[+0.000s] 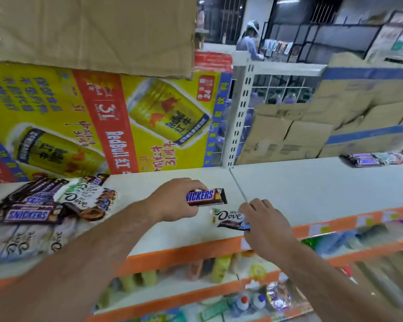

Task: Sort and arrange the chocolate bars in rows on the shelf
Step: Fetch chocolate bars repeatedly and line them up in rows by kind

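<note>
My left hand (177, 199) grips a brown Snickers bar (207, 196) just above the white shelf (300, 189), near its middle seam. My right hand (265, 223) pinches the right end of a white Dove bar (229, 219), which lies flat on the shelf just in front of the Snickers bar. At the left sits a loose pile of Snickers bars (30, 205) mixed with Dove bars (84, 196). More white Dove bars (21, 244) lie side by side along the shelf's front left edge.
A few more bars (372, 159) lie at the shelf's far right. A yellow Red Bull carton (102, 117) and cardboard boxes (300, 133) stand behind. An orange shelf edge (184, 254) runs in front; bottles fill lower shelves. A person (249, 40) stands far back.
</note>
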Demonstrator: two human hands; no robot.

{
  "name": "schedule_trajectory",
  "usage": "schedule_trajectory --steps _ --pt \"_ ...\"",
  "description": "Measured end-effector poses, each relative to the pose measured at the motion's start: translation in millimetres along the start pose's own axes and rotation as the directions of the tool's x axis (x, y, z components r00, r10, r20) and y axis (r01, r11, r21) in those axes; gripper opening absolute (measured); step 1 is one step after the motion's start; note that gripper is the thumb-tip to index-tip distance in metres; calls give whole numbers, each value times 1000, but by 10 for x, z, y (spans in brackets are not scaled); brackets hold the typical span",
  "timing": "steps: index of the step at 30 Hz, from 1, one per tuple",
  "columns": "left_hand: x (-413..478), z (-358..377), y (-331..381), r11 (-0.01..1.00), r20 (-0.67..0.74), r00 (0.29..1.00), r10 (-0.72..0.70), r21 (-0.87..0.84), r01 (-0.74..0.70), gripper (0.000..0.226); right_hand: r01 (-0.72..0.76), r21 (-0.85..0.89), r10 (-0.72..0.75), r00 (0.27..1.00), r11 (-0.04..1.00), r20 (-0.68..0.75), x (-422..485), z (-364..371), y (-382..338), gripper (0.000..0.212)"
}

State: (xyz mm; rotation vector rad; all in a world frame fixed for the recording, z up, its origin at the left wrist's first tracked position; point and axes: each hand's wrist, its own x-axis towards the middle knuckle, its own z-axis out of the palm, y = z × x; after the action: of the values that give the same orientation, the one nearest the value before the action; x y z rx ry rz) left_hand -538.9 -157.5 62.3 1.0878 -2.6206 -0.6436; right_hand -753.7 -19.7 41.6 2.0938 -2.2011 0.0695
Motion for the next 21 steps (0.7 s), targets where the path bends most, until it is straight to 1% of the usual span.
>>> schedule_trajectory --steps 7,12,18,21 --pt "834 559 1042 995 -63 996 58 -77 -63 41 -98 -19 98 995 995 -15 -387 -95 1306 32" --pt "1483 893 1694 983 -31 984 176 -45 -178 36 -194 -24 193 981 981 -37 -574 -116 2079 36" --pt "2349 1372 2222 943 9 943 332 -18 -332 37 -292 -31 291 956 956 -28 -558 49 2927 38" --pt "2785 1606 2405 934 10 934 357 -23 -357 37 -314 -59 313 950 948 -20 -469 148 3353 38"
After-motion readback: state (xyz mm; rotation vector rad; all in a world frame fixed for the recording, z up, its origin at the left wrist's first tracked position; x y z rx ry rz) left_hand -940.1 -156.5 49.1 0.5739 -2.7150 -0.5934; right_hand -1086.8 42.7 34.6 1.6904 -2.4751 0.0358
